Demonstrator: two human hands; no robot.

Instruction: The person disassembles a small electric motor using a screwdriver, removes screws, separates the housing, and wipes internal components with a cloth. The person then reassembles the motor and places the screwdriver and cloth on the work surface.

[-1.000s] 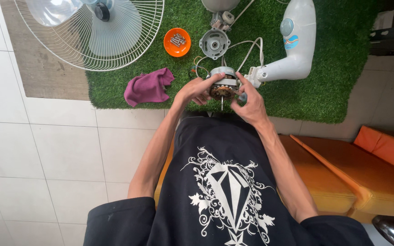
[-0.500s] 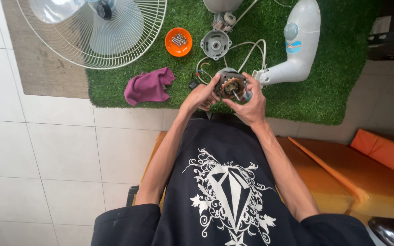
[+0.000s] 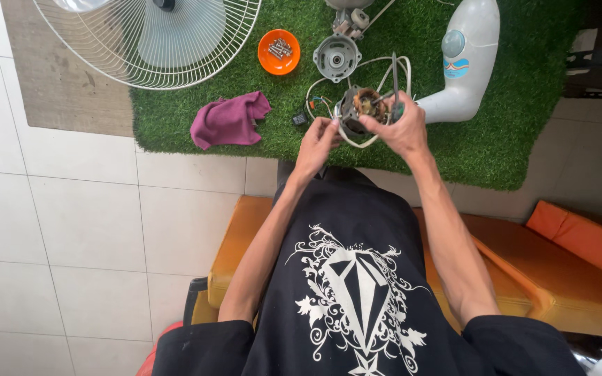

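Both my hands hold a small fan motor (image 3: 358, 106) with copper windings over the green turf mat (image 3: 510, 118). My left hand (image 3: 317, 143) grips its left side with the fingertips. My right hand (image 3: 398, 127) wraps the right side and also holds a thin dark tool whose tip lies against the motor. White wires (image 3: 384, 66) loop from the motor toward the white fan body (image 3: 462, 59) lying on the mat.
A round grey motor cover (image 3: 337, 58) and an orange dish of screws (image 3: 279, 51) lie beyond the motor. A purple cloth (image 3: 230, 120) lies left, a wire fan guard (image 3: 155, 38) at top left. White floor tiles (image 3: 71, 230) lie left, an orange seat (image 3: 566, 278) under me.
The motor has been lifted and tilted, its open winding side now facing up. My left hand moved from cupping it to a fingertip grip on its edge. The view shifted slightly.
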